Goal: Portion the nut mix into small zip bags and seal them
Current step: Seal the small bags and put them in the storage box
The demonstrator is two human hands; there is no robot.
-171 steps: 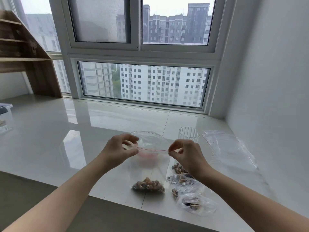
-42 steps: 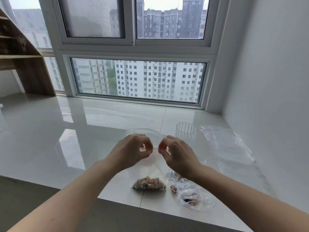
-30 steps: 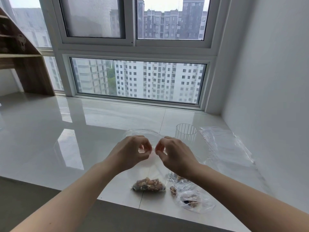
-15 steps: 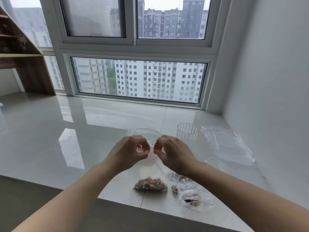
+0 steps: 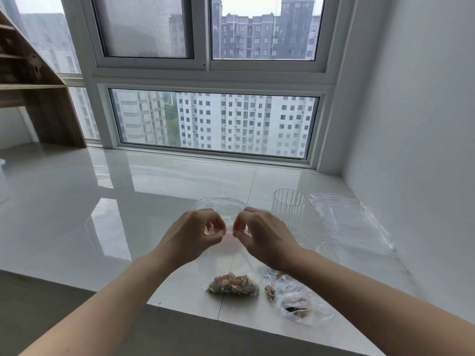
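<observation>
A glossy white tiled surface (image 5: 77,214) runs back to the window. Near its front edge lies a small bag of nuts (image 5: 232,283), and just right of it two more crumpled bags of nuts (image 5: 295,303). Farther back on the right stands a ribbed clear cup (image 5: 289,208), with a pile of empty clear bags (image 5: 352,222) beside it.

- The left hand (image 5: 191,236) and right hand (image 5: 264,237) are side by side above the counter (image 5: 77,214), each pinching the top edge of one zip bag (image 5: 221,204).
- A filled bag (image 5: 232,283) lies on the counter below the hands, near the front edge.
- Two further bags (image 5: 295,301) lie just right of it.
- A cup (image 5: 289,208) stands right of the hands.
- Spare bags (image 5: 352,222) lie right of the cup, near the wall (image 5: 424,124).
</observation>
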